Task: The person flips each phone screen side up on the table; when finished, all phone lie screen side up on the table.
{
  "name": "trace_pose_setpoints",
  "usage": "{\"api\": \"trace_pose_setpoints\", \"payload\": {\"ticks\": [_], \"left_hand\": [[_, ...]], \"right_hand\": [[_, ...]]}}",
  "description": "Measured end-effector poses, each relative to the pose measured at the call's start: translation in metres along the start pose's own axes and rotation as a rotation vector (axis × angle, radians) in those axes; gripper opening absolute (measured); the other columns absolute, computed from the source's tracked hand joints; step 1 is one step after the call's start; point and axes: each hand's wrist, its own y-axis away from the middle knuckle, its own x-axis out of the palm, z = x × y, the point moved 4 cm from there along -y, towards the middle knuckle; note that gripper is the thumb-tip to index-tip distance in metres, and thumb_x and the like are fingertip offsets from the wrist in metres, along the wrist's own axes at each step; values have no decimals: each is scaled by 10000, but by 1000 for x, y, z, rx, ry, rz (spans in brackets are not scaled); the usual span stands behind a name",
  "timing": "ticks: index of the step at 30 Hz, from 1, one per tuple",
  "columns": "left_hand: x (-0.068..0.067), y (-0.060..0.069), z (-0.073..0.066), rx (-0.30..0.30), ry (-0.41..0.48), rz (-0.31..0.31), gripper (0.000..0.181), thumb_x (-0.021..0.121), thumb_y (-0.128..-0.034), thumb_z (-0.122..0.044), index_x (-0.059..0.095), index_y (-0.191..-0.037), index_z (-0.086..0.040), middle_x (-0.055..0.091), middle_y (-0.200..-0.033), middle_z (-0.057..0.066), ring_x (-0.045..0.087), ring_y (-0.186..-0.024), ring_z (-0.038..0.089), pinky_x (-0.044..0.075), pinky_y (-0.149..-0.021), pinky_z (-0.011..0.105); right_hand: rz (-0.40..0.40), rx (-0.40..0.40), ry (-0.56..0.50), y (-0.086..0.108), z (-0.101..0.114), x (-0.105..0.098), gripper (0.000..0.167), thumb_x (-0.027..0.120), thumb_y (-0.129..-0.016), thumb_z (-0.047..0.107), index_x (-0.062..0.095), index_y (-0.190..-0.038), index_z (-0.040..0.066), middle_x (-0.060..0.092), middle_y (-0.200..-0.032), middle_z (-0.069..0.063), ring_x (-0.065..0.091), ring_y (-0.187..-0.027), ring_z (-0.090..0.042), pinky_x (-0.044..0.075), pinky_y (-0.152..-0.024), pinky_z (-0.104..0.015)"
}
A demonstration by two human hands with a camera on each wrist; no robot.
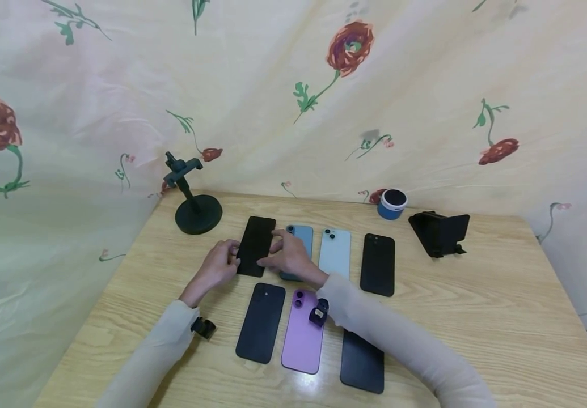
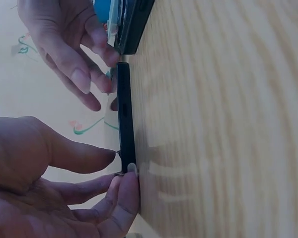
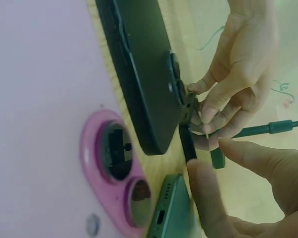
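A black phone [image 1: 254, 245] lies screen up at the left of the upper row, between both hands. My left hand [image 1: 216, 264] pinches its left edge; the left wrist view has the thumb above and fingertips below the phone [image 2: 124, 116]. My right hand [image 1: 293, 256] is at the opposite long edge, with its fingers loosely bent and spread. In the right wrist view, a finger of the right hand [image 3: 268, 183] touches the phone's edge [image 3: 187, 144]. The blue phone [image 1: 303, 233] is partly hidden under the right hand.
Right of the blue phone lie a light blue phone [image 1: 335, 252] and a black one [image 1: 378, 265]. Nearer are a dark phone [image 1: 261, 323], a purple phone [image 1: 302, 343] and another dark phone [image 1: 362, 362]. Behind stand a round-based stand [image 1: 198, 214], a blue jar [image 1: 391, 205] and a black holder [image 1: 438, 232].
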Motion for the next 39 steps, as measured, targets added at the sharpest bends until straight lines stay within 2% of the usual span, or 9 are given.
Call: {"api": "trace_pose_setpoints", "payload": {"ticks": [4, 9, 12, 16, 20, 27, 31, 39], "left_hand": [[1, 0, -3, 5, -43, -15, 479, 634, -972, -32, 521, -1430, 51, 582, -1219, 218, 574, -1017, 317, 471, -904, 449], [0, 3, -14, 27, -75, -63, 567, 672, -935, -1, 496, -1473, 30, 559, -1320, 266, 552, -1163, 410, 473, -981, 526], [1, 5, -22, 62, -79, -97, 608, 698, -910, 10, 499, -1485, 18, 534, -1354, 290, 519, -1220, 462, 465, -1001, 555], [5, 6, -32, 110, -80, -122, 639, 750, -901, -33, 501, -1487, 11, 518, -1371, 297, 498, -1251, 481, 461, -1023, 570], [10, 6, -41, 140, -72, -120, 650, 776, -916, -101, 496, -1495, -7, 518, -1383, 279, 504, -1248, 452, 469, -1015, 555], [18, 9, -58, 178, -59, -116, 641, 791, -924, -166, 517, -1487, -27, 522, -1404, 264, 521, -1242, 429, 477, -1004, 545], [23, 11, -66, 196, -63, -105, 647, 793, -925, -192, 518, -1489, -34, 511, -1426, 258, 514, -1265, 432, 473, -1028, 544], [35, 15, -80, 201, -76, -44, 652, 769, -950, -234, 498, -1514, -50, 479, -1466, 235, 495, -1261, 404, 474, -1039, 525]], "right_hand": [[3, -37, -22, 6, 1, -9, 822, 877, -844, 190, 453, -1535, 53, 710, -1151, -138, 743, -740, -197, 602, -668, -299], [-35, -45, 49, 11, 3, -25, 741, 869, -853, 237, 522, -1487, 73, 731, -1138, -105, 697, -856, -196, 566, -690, -268], [-50, -45, 78, 13, 2, -34, 706, 859, -862, 247, 541, -1469, 76, 739, -1159, -102, 702, -906, -211, 566, -696, -274], [-48, -42, 58, 14, -1, -46, 685, 852, -872, 241, 545, -1464, 83, 739, -1187, -117, 746, -859, -231, 597, -695, -302], [-46, -45, 50, 17, -5, -57, 682, 848, -874, 244, 545, -1467, 94, 737, -1197, -125, 750, -826, -226, 606, -700, -317], [-43, -42, 35, 22, -14, -73, 673, 829, -892, 192, 524, -1479, 66, 708, -1240, -179, 762, -875, -302, 632, -738, -366], [-58, -28, 45, 24, -18, -79, 680, 835, -888, 189, 523, -1481, 71, 702, -1244, -177, 758, -853, -276, 633, -752, -363], [-74, -17, 57, 27, -25, -87, 668, 825, -895, 179, 522, -1480, 72, 694, -1238, -174, 738, -817, -216, 610, -727, -316]]}}
